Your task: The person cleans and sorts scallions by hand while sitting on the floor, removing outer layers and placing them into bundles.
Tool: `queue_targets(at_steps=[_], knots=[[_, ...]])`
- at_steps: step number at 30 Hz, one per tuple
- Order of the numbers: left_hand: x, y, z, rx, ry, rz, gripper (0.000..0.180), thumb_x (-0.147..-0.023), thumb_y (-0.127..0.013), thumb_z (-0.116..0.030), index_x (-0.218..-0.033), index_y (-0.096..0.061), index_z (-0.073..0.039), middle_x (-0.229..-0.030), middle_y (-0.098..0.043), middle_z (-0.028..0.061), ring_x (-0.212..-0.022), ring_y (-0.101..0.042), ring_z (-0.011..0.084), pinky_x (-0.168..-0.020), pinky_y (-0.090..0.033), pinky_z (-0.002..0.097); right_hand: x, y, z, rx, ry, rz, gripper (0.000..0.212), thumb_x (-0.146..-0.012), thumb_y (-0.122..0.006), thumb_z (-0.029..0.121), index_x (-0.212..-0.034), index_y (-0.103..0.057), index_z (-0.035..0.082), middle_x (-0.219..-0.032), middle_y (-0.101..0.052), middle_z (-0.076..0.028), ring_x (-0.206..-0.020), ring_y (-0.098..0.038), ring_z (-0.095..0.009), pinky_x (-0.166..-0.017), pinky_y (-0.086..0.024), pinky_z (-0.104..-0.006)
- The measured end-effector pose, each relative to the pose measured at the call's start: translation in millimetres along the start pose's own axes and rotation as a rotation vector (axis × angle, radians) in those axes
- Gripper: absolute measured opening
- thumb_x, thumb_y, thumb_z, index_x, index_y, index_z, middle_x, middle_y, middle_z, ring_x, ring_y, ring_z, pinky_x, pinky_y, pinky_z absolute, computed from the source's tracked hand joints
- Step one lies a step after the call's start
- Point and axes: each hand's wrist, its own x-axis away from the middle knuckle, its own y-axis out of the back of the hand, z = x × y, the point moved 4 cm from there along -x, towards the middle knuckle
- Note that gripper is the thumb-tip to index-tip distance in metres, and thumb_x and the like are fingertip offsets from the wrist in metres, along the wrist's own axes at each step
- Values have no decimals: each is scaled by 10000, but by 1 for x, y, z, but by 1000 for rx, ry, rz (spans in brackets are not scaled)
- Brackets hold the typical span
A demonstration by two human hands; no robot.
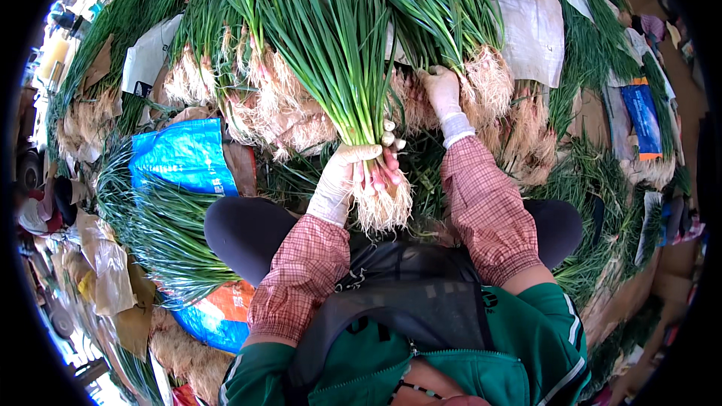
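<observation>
My gloved left hand (338, 177) is closed round the lower stalks of a bunch of spring onions (353, 98). Its long green leaves point away from me, and its pinkish bulbs and pale roots hang below my grip. A few small white bulbs stick out at the bunch's right side. Further out and to the right, my gloved right hand (442, 92) has its fingers curled in among the piled onions, beside another rooted bunch (489, 79). Whatever those fingertips hold is hidden by the hand and leaves.
More spring onions with matted roots (278, 101) lie across the far side. A white woven sack (526, 22) covers part of the pile on the right. To the left, blue sheeting (184, 154) lies over more onions (169, 225). Loose leaves (293, 180) litter the ground between my knees.
</observation>
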Motion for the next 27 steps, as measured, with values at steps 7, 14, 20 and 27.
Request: queue_targets(at_steps=[7,14,20,27], knots=[[-7,-14,-4,-60,-25,-22,432,-794,-643,-107,-1168,-456,1,-865,-624,209,-707,-668,328,-543,-583,396,-3,12,-10,118,-28,58,145,-805,-656,119,-892,-658,4,-745,-663,-82,-549,-599,-148,-498,-482,-311],[-13,-8,-1,-216,-74,-185,305,-789,-642,-87,-1050,-523,19,-765,-619,163,-627,-665,315,-472,-558,344,91,-14,-13,-74,-28,552,361,-920,-533,343,-993,-610,-2,-786,-619,-55,-715,-575,-152,-682,-474,-297],[-16,-8,1,-214,-118,-165,352,-800,-625,-73,-1111,-480,9,-760,-612,176,-626,-660,350,-423,-543,327,89,-40,-43,-858,-145,498,443,-947,-466,377,-1161,-525,-6,-869,-605,-68,-731,-555,-146,-690,-475,-266],[-6,19,18,202,-45,-48,382,-817,-598,-140,-1103,-492,90,-860,-611,224,-704,-662,357,-489,-583,348,81,-34,-80,-558,-51,407,242,-977,-389,180,-1057,-495,-22,-802,-541,-89,-692,-532,-169,-707,-515,-287]])
